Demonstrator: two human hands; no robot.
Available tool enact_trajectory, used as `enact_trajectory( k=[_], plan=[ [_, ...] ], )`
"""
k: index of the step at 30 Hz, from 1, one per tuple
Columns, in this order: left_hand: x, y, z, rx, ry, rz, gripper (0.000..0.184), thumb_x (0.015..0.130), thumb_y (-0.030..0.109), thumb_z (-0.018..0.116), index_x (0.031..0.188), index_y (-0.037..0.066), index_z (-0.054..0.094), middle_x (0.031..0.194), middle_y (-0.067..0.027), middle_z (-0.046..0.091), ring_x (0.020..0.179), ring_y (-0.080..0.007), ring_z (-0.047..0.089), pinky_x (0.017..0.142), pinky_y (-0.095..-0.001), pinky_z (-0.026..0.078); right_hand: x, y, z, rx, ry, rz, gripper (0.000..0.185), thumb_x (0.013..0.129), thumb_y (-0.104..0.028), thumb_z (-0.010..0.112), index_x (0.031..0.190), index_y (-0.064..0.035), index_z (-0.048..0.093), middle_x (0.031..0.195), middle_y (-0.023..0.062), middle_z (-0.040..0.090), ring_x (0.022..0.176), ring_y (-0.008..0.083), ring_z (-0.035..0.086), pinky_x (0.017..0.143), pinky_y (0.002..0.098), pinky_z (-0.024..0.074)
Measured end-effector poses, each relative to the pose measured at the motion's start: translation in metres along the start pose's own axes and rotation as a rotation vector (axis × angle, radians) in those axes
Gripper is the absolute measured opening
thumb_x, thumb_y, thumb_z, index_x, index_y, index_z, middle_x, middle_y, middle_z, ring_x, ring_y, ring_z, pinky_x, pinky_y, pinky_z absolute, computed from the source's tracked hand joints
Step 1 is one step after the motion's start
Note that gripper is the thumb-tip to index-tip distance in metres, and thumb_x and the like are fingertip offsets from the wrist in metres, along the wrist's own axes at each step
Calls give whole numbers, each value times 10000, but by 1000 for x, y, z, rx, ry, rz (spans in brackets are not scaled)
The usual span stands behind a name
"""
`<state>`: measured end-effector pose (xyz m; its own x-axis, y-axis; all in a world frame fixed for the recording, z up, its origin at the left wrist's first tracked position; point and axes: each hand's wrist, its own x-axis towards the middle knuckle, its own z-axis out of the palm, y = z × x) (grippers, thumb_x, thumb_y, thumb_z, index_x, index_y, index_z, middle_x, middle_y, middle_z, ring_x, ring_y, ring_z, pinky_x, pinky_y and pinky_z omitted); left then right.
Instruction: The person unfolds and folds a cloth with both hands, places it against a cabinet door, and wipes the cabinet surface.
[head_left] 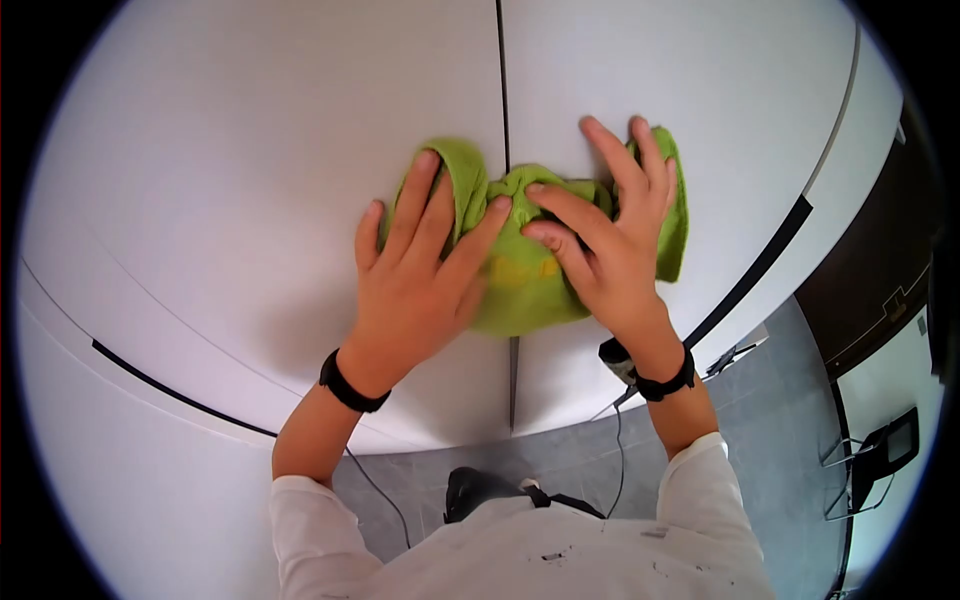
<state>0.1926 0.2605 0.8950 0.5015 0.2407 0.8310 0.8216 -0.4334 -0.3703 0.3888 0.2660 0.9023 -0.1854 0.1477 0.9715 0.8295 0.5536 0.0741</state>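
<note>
A bunched green cloth (535,315) with a yellow patch lies across the dark seam of a white tabletop (250,150). On its left part rests my left hand (405,290), fingers stretched and spread, with a fold of cloth standing up beside the long fingers. My right hand (620,255) is on the right part, fingers apart. Its thumb and index fingertip touch the creased middle, with a small gap between them, while two other fingertips reach past the upper edge. Part of the cloth lies hidden under both hands. I cannot see any firm grip on it.
Cables (618,450) hang below the table's near edge to the grey tiled floor (790,430). A black chair (885,450) stands at the far right. Black strips (755,270) run along the table's sides.
</note>
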Motion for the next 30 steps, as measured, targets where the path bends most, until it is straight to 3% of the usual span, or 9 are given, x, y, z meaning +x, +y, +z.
enact_trajectory(
  k=[2,8,20,23,25,28,30],
  plan=[
    [1,2,-4,-177,73,-81,285,793,229,636,1077,217,653,1251,-134,545,1244,-272,461,1008,-436,212,-1,-3,-3,16,-8,-23,121,712,-243,729,826,-225,690,1337,42,481,1276,400,333,944,663,228],
    [7,-6,2,-182,247,-109,134,756,212,681,886,244,682,1238,-108,564,1235,-257,473,1045,-406,163,9,-4,2,16,10,-95,115,679,-173,717,768,-230,672,1294,5,527,1274,369,351,955,660,221],
    [4,-15,-3,-165,205,-75,238,766,157,620,959,270,699,1218,-101,578,1248,-257,464,1026,-390,162,15,-10,-1,-25,-13,-130,100,663,-201,724,736,-247,674,1307,-18,525,1274,354,362,959,651,221],
    [3,-14,-5,-175,179,-96,191,775,170,618,930,254,690,1210,-101,585,1250,-260,463,1039,-416,154,18,-15,-10,-11,-126,-138,152,710,-168,715,848,-233,717,1330,58,513,1308,391,314,995,630,163],
    [4,-10,-4,-152,186,-96,163,779,162,615,903,245,681,1204,-105,588,1250,-263,465,1050,-433,143,21,-19,-16,33,-223,-88,161,709,-155,709,855,-223,717,1335,54,512,1311,389,313,995,635,154],
    [6,-5,-2,-143,195,-101,110,785,156,611,854,224,663,1192,-112,593,1249,-269,468,1069,-461,118,21,-16,-11,57,-128,-90,71,693,-183,707,757,-201,680,1305,-10,536,1271,354,374,974,633,179],
    [7,-3,1,-157,206,-98,85,786,157,609,834,212,653,1187,-114,595,1248,-272,470,1077,-472,105,16,-12,-9,63,-126,-90,80,695,-175,705,767,-197,679,1302,-9,539,1271,344,380,984,615,179]
  ],
)
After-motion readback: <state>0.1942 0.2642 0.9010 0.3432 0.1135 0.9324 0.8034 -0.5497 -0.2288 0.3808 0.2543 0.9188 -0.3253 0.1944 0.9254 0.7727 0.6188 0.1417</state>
